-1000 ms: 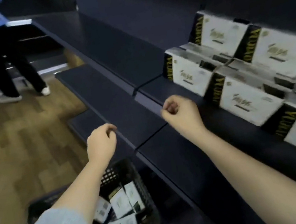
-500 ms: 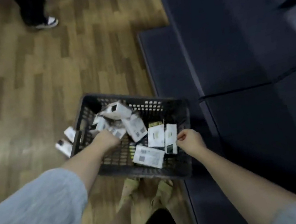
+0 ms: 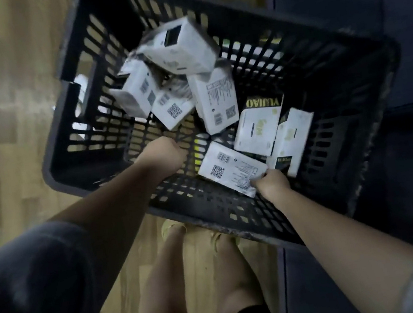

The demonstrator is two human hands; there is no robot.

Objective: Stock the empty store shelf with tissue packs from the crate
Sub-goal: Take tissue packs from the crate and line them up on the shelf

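Both hands have dropped deeper into the crate (image 3: 97,160) since half a second ago, and the view now sits almost straight above it, so it fills the upper frame. Earlier the left hand (image 3: 164,153) was by the packs at the left wall; now it hangs over the bare mesh floor in the crate's near-left part, fingers curled under and out of sight, so I cannot tell whether it holds anything. The right hand (image 3: 271,182) has gone from the near rim to a flat pack (image 3: 228,167) lying barcode side up on the floor, and pinches its near corner between thumb and fingers.

Just beyond that pack, two more lie face up: one with a black YUJIAO band (image 3: 259,129) and one beside it to the right (image 3: 292,134), both close to the right hand. Farther in, a loose heap of packs (image 3: 174,80) leans together at the crate's middle and far-left, some tilted on edge, the topmost blurred. Something white (image 3: 81,92) shows outside the left wall through the slots; what it is cannot be told.

The crate stands on a wood floor (image 3: 3,107), with dark shelf panels (image 3: 368,22) along its right side. The person's bare legs and pale shoes (image 3: 173,228) are at its near edge.
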